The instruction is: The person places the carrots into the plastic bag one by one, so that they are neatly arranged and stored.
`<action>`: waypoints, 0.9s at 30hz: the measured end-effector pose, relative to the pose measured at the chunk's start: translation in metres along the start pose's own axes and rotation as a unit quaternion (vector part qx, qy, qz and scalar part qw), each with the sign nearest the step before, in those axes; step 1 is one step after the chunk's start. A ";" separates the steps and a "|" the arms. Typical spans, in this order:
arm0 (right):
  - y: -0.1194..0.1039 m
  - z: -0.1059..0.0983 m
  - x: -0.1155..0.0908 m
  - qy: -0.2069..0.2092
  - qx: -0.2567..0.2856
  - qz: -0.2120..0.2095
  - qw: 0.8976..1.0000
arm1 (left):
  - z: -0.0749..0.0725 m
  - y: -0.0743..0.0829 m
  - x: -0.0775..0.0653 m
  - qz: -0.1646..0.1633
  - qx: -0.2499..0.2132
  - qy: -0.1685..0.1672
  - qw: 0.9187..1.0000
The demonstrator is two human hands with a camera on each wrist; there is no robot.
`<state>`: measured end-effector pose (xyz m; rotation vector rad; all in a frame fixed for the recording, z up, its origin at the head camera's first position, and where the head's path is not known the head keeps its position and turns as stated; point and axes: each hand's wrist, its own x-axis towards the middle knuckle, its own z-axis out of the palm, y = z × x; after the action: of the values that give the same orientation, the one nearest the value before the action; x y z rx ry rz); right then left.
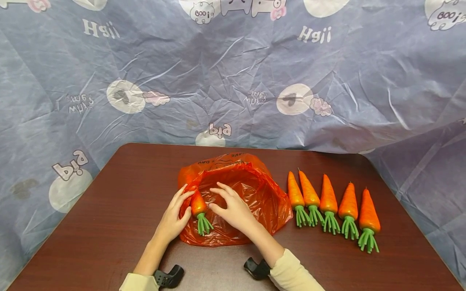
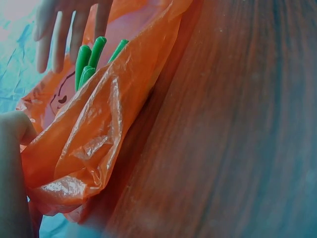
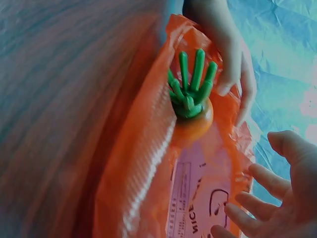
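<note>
A translucent red-orange plastic bag (image 1: 255, 198) lies on the table with its mouth spread towards me. Just inside its left side is an orange carrot (image 1: 198, 203) with stubby green stalks (image 3: 195, 82) pointing to the mouth. My left hand (image 1: 174, 214) is at the bag's left rim beside this carrot, thumb and fingers spread apart and touching the plastic. Over the middle of the mouth hovers my right hand (image 1: 233, 206), fingers parted and nothing between them. In the right wrist view, its fingers (image 3: 257, 206) overlap the far rim, with printed lettering showing inside the bag.
Several more carrots (image 1: 329, 196) lie in a row on the right of the brown table (image 1: 91, 226), stalks towards me. The leftmost ones are close to the bag's right edge. A blue-grey printed cloth (image 1: 225, 81) hangs behind the table.
</note>
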<state>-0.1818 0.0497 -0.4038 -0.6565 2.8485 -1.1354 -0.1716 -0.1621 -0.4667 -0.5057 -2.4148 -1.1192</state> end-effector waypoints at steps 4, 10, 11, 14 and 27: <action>0.002 -0.007 -0.003 0.022 -0.003 0.000 1.000 | 0.000 0.000 0.000 0.001 0.004 0.002 1.000; 0.003 -0.018 -0.006 0.048 -0.006 0.002 0.999 | -0.001 0.000 0.000 0.001 0.007 -0.002 1.000; 0.003 -0.020 -0.007 0.051 -0.008 0.002 0.999 | -0.001 0.000 0.000 0.000 0.005 -0.003 1.000; 0.003 -0.025 -0.011 0.057 -0.012 0.005 0.998 | -0.001 0.001 0.000 -0.001 0.004 -0.002 1.000; 0.012 -0.045 -0.024 0.106 -0.012 -0.008 0.994 | 0.000 0.001 0.000 -0.001 0.013 0.006 1.000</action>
<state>-0.1713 0.0970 -0.3820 -0.5930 3.0411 -1.2456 -0.1712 -0.1618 -0.4662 -0.4875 -2.4175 -1.0866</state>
